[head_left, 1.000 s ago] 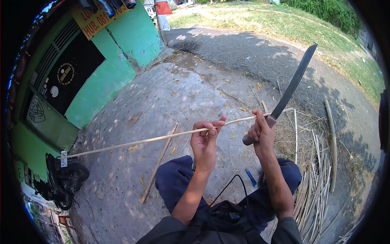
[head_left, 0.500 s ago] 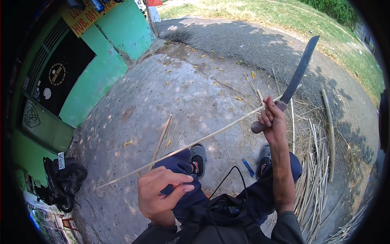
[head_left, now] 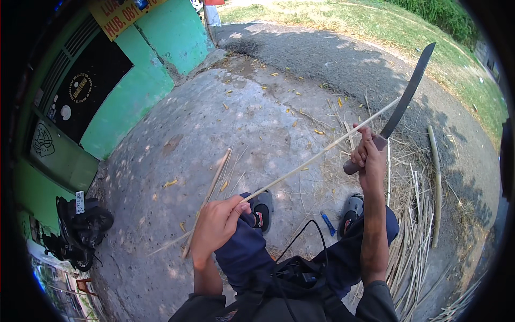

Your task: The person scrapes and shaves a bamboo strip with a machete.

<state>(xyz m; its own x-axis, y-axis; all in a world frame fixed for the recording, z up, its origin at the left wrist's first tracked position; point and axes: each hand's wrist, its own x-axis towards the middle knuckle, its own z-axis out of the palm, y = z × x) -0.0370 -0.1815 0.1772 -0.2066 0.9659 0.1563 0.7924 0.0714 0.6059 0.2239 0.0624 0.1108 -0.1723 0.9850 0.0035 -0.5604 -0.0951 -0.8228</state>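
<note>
A long, thin, pale strip (head_left: 306, 163) that looks like split bamboo runs slantwise from lower left to upper right. My left hand (head_left: 217, 222) is closed, pinching it between thumb and fingers near its lower part; its tail sticks out on the far side of the hand. In my right hand (head_left: 371, 161) is a machete (head_left: 410, 88), fingers wrapped round its brown handle and the dark blade pointing up and right. The strip passes by the raised index finger of that hand, and its upper end lies close to the blade; whether they touch I cannot tell.
Many pale strips (head_left: 410, 241) lie piled beside my right leg, with a thicker pole (head_left: 435, 188) beyond. A blue tool (head_left: 328, 223) lies between my feet. More sticks (head_left: 212, 196) rest on the concrete at left. A motorcycle (head_left: 80, 228) stands by the green wall (head_left: 137, 99).
My left hand has moved up and closed on the strip. The strip has slid up and right, so more of it reaches past my right hand, which shifted slightly right with the machete.
</note>
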